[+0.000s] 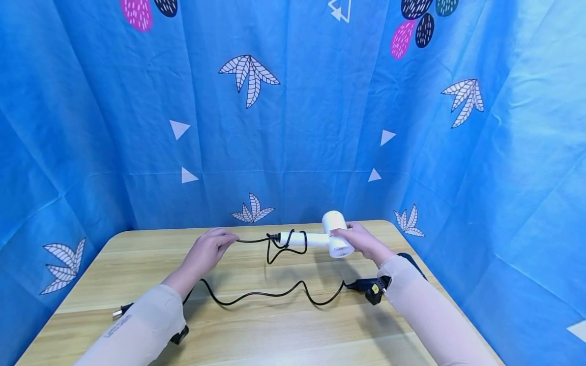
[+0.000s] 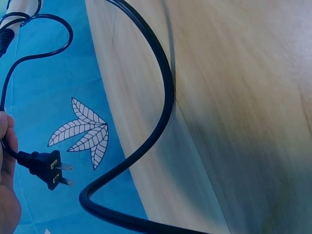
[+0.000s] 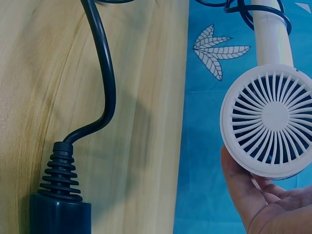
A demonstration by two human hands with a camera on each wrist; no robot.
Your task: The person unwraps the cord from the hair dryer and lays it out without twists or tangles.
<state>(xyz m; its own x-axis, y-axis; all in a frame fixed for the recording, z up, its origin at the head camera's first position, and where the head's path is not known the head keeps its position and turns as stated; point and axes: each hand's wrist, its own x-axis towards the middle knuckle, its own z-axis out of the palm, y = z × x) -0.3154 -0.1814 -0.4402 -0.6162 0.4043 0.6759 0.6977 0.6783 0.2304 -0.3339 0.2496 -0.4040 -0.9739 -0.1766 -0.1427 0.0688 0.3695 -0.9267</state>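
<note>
A white hair dryer is held above the table near its far edge by my right hand, which grips the round head. In the right wrist view the slotted grille at one end of the head shows, with fingers underneath. The dryer's thin black cord is looped around its handle and runs left to my left hand. That hand pinches the cord close to its two-pin plug, which hangs free beside the fingers in the left wrist view.
On the wooden table lies a black corded appliance, partly hidden by the right forearm. Its thicker black cord waves leftward under the left arm, towards another plug. A blue patterned curtain hangs behind and at both sides.
</note>
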